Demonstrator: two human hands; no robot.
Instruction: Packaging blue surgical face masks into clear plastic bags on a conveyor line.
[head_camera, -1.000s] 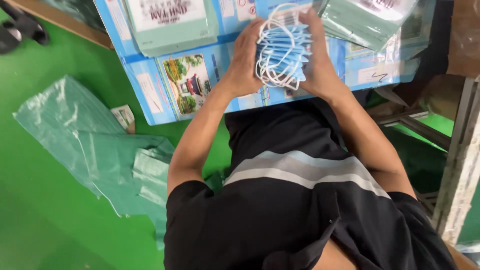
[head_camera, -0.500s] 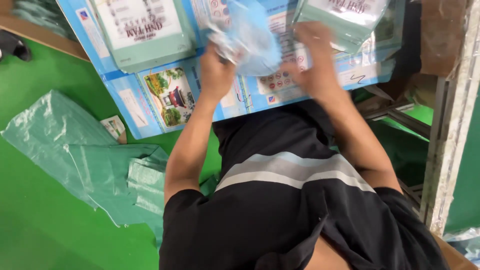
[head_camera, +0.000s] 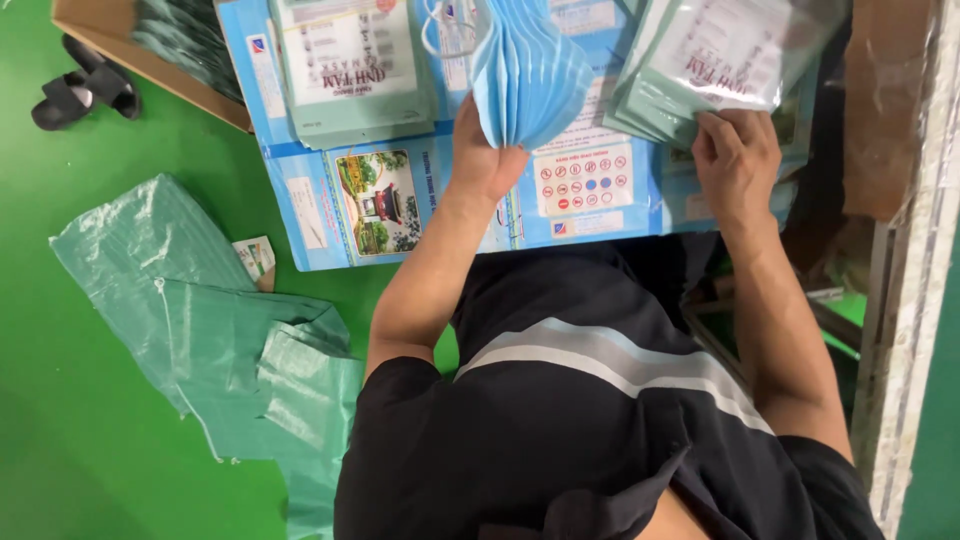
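Note:
My left hand (head_camera: 482, 150) grips a fanned stack of blue face masks (head_camera: 525, 70) by its lower edge, with white ear loops hanging at the stack's left. My right hand (head_camera: 737, 158) rests on the near edge of a pile of pale green plastic pouches (head_camera: 715, 60) at the upper right, fingers curled over the top pouch. Both hands are above a flattened blue printed cardboard sheet (head_camera: 590, 185) lying on the green floor.
A second pile of green pouches (head_camera: 350, 70) lies at the upper left of the blue sheet. Green woven sacks (head_camera: 210, 320) sprawl on the floor at left. A black sandal (head_camera: 80, 85) and a brown carton edge (head_camera: 150, 55) sit at top left. A metal frame (head_camera: 905, 300) runs down the right.
The right hand let go of the mask stack and moved right onto the pouch pile. The left hand alone now holds the masks, fanned out.

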